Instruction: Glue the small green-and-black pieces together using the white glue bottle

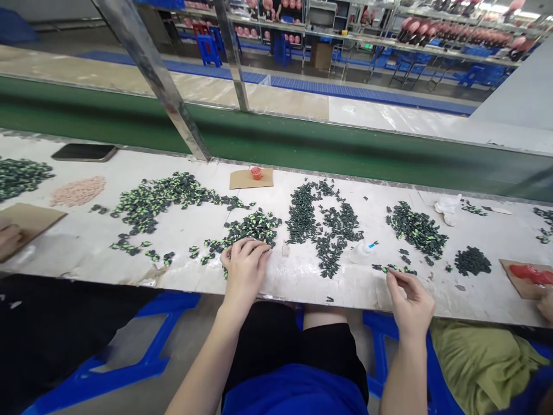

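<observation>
My left hand (245, 266) rests on the white worktable (86, 242) with its fingers curled down onto a heap of small dark-and-green pieces (253, 227). What lies under the fingers is hidden. My right hand (409, 300) hovers at the table's near edge, thumb and forefinger pinched beside a few loose dark-green pieces (393, 268). A big pile of dark pieces (322, 227) lies between my hands. A small white glue bottle (362, 251) lies on its side just left of my right hand.
More heaps: green-dark (158, 199), dark (417, 230), pinkish (78, 191). A card with a red cap (256, 173), a phone (84, 152), and a green conveyor belt (302, 144) lie behind. Other people's hands are at far left (9, 239) and far right (545, 302).
</observation>
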Tool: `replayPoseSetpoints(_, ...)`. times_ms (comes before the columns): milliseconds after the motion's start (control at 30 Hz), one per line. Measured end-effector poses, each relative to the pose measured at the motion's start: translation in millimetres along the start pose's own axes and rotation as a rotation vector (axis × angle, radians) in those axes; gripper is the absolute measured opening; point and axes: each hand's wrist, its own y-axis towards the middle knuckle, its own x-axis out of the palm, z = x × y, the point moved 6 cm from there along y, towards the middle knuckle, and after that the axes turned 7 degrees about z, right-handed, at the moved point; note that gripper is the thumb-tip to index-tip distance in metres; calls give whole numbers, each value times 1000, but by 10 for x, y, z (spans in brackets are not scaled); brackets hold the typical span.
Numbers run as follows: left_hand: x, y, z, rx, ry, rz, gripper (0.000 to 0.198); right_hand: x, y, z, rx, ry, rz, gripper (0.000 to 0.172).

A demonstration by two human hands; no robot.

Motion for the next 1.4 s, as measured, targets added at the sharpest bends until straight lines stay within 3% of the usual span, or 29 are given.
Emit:
replayPoseSetpoints(167, 42, 59, -54, 37, 39, 0, 19, 87, 110, -48, -162, -149, 33, 30)
replayPoseSetpoints(267, 95, 80, -15, 62, 55, -48, 15, 296, 42, -157, -292, -233, -68, 41)
replayPoseSetpoints(400, 183, 136, 38, 90, 70, -89, 12, 524, -50, -174, -310, -245, -131, 43)
replayPoseSetpoints(633, 298, 256, 38, 118, 88, -160, 19, 665, -5, -147, -262, -171, -149, 36)
replayPoseSetpoints(767, 247, 252, 106, 114, 121, -247, 13, 690, -11, -188, -96, 3, -179, 34)
replayPoseSetpoints(900, 300, 58, 291, 124, 0, -401, 11, 688, -118, -182, 151, 316, -217, 33)
replayPoseSetpoints(1000, 366, -152, 428, 181, -100, -469, 13, 654, -186, -174, 203, 387, -229, 36)
replayPoseSetpoints(1167, 350, -346, 436, 199, -149, -421, 12, 564, -252, -223, 113, 434, -174, 31)
replayPoseSetpoints(1300, 339, -368, 383, 160, -187, -406, 6, 598, -315, -224, 175, 538, -136, 25)
replayPoseSetpoints(1400, 354, -356, 358, 113, -217, -398, 6, 692, -326, -268, 197, 547, -196, 24)
